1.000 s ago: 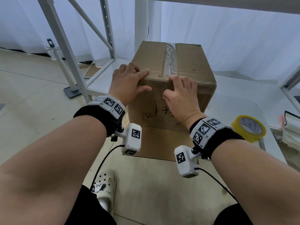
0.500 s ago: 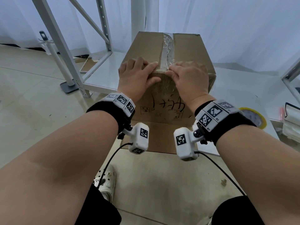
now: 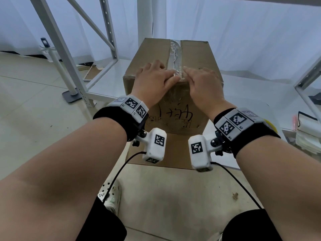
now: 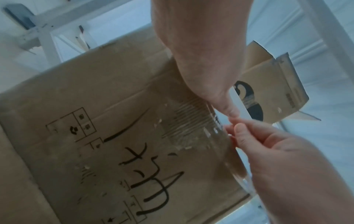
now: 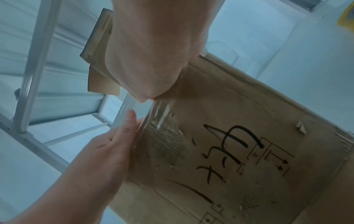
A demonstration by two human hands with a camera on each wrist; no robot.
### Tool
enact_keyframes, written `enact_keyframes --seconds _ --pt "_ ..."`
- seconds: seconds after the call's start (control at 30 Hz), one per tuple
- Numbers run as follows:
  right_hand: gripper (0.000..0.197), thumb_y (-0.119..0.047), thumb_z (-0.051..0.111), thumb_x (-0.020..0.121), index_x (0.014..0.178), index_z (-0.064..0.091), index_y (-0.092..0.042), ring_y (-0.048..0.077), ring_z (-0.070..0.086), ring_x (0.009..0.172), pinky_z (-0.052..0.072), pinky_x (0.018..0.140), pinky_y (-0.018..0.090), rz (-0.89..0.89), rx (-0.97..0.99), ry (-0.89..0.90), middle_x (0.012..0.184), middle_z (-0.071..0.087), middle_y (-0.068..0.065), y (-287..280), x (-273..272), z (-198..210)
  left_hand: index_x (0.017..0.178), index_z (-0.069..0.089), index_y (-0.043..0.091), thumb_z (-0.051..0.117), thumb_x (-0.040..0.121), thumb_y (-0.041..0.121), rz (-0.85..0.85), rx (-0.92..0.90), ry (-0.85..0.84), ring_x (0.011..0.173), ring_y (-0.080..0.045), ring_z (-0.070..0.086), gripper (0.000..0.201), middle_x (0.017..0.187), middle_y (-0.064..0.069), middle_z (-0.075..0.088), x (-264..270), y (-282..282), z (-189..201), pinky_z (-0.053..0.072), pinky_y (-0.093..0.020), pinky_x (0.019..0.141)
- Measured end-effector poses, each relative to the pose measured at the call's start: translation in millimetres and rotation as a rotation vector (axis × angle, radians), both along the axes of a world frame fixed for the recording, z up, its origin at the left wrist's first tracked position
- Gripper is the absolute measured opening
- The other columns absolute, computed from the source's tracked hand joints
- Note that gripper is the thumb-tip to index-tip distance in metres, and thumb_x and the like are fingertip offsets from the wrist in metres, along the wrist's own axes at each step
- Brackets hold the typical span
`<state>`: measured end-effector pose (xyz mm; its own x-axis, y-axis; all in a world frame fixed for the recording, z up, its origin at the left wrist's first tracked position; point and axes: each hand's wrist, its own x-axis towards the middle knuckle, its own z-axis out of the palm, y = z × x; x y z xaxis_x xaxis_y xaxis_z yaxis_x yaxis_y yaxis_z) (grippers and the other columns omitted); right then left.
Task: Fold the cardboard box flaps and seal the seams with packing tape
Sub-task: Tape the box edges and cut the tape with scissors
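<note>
- The box (image 3: 173, 70) stands on the white table (image 3: 243, 87), its top seam covered by tape (image 3: 175, 54).
- My left hand (image 3: 152, 82) and right hand (image 3: 203, 84) lie flat, fingers straight, pressing the tape over the near top edge.

Perhaps a storeroom: metal racking (image 3: 73, 54)
</note>
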<state>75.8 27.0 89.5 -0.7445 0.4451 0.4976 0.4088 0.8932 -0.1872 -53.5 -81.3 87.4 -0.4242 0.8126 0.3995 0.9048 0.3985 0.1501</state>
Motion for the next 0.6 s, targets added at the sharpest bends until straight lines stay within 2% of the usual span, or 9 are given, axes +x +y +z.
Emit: enact_keyframes --seconds 0.1,0.23,0.33,0.43,0.5,0.6 --pt "0.037 -0.018 0.039 0.101 0.134 0.053 -0.017 0.026 0.051 0.120 0.029 0.105 0.036 -0.054 0.001 0.007 0.128 0.061 0.004 5 5 1 0.129 0.055 0.035 0.032 0.094 0.059 -0.009 -0.001 0.054 0.119 -0.026 0.042 0.048 0.123 -0.002 0.052 2 7 -4 0.028 -0.042 0.099" --pt "0.034 -0.030 0.040 0.102 0.124 0.061 -0.017 0.024 0.054 0.113 0.030 0.098 0.033 -0.028 0.003 0.010 0.122 0.065 0.003 12 9 -4 0.132 0.053 0.033 0.028 0.086 0.064 -0.011 -0.034 0.128 0.117 -0.029 0.043 0.061 0.122 -0.003 0.053 -3 6 -11 0.027 -0.042 0.098" --pt "0.036 -0.036 0.045 0.099 0.120 0.065 -0.015 0.023 0.055 0.114 0.034 0.100 0.035 0.018 -0.030 0.026 0.121 0.065 0.002 17 8 -7 0.135 0.048 0.031 0.027 0.083 0.065 -0.015 -0.076 0.173 0.118 -0.030 0.042 0.065 0.124 -0.004 0.051 -4 5 -13 0.027 -0.044 0.098" --pt "0.036 -0.035 0.046 0.099 0.118 0.066 -0.013 0.024 0.057 0.112 0.040 0.099 0.037 0.042 -0.051 0.045 0.119 0.066 0.004 18 9 -6 0.136 0.046 0.029 0.035 0.083 0.067 -0.009 -0.113 0.201 0.119 -0.031 0.041 0.066 0.126 -0.006 0.048 -2 5 -10 0.028 -0.045 0.099" --pt "0.035 -0.033 0.044 0.100 0.113 0.068 -0.011 0.024 0.060 0.103 0.043 0.093 0.035 0.050 -0.057 0.082 0.111 0.069 0.006 17 11 -4 0.136 0.045 0.027 0.040 0.081 0.070 -0.037 -0.156 0.221 0.121 -0.030 0.040 0.069 0.129 -0.007 0.046 0 8 -2 0.028 -0.046 0.101" --pt "0.033 -0.029 0.044 0.100 0.111 0.068 -0.010 0.025 0.062 0.095 0.043 0.086 0.033 0.045 -0.076 0.193 0.105 0.070 0.008 16 18 0 0.132 0.051 0.026 0.027 0.083 0.068 -0.105 -0.138 0.182 0.125 -0.028 0.041 0.069 0.135 -0.006 0.047 10 20 12 0.029 -0.045 0.102"
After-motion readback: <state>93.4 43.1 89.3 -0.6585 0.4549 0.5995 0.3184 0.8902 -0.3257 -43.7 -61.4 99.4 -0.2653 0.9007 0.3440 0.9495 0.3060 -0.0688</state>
